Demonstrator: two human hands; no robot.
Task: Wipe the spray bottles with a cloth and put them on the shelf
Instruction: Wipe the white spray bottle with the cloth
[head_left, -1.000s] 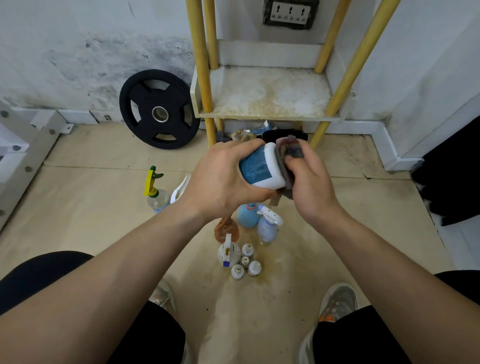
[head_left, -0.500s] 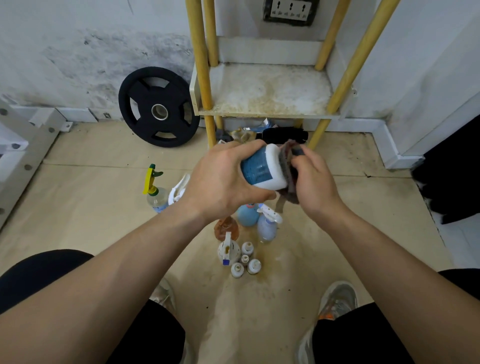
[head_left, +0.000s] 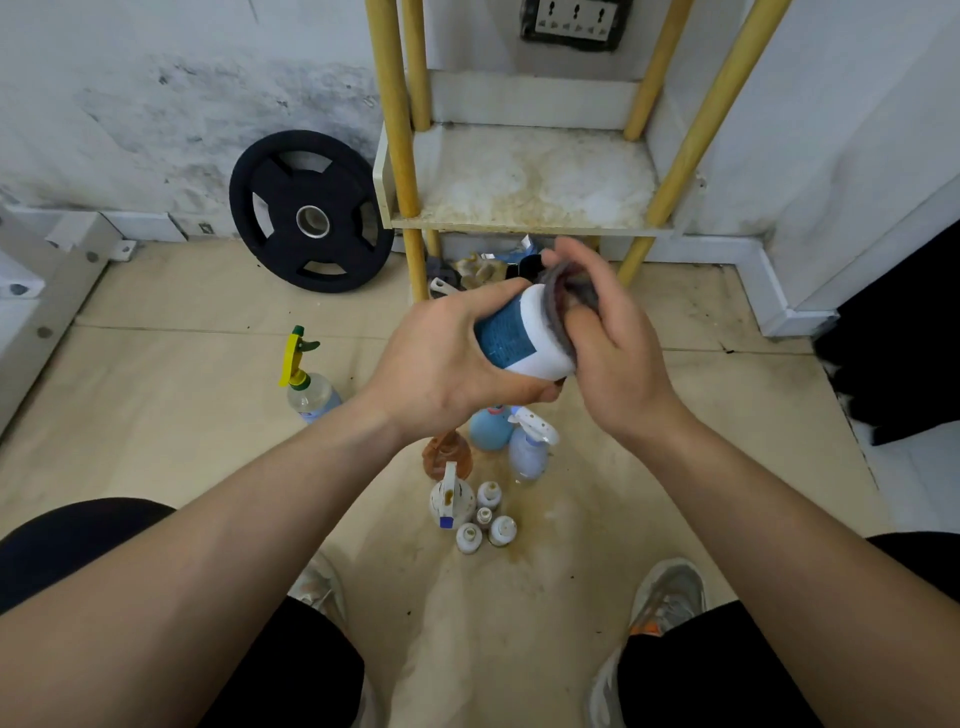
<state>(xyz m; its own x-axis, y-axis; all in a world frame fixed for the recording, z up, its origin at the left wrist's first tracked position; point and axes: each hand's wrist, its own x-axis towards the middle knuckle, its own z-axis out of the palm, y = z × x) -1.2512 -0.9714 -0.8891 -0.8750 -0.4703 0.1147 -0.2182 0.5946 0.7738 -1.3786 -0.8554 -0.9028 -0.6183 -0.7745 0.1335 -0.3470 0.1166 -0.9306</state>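
The white spray bottle with a blue label (head_left: 522, 338) is held in the air, just below the front edge of the stained shelf board (head_left: 535, 182) and above a cluster of bottles on the floor. The left hand (head_left: 441, 364) grips it from the left, back of the hand up, fingers and thumb curled round its body. The right hand (head_left: 618, 353) meets it from the right, its bent fingers pressing a grey cloth (head_left: 563, 288) over the bottle's rounded white end. The bottle lies nearly level, long axis left to right, the white end pointing right and slightly away; its other end is hidden in the left palm. Below stand a blue bottle (head_left: 491, 428), a pale trigger bottle (head_left: 530, 449), an orange one (head_left: 447, 457) and small white bottles (head_left: 488, 525); a yellow-triggered bottle (head_left: 306, 387) stands apart to the left, near a black weight plate (head_left: 311, 210).
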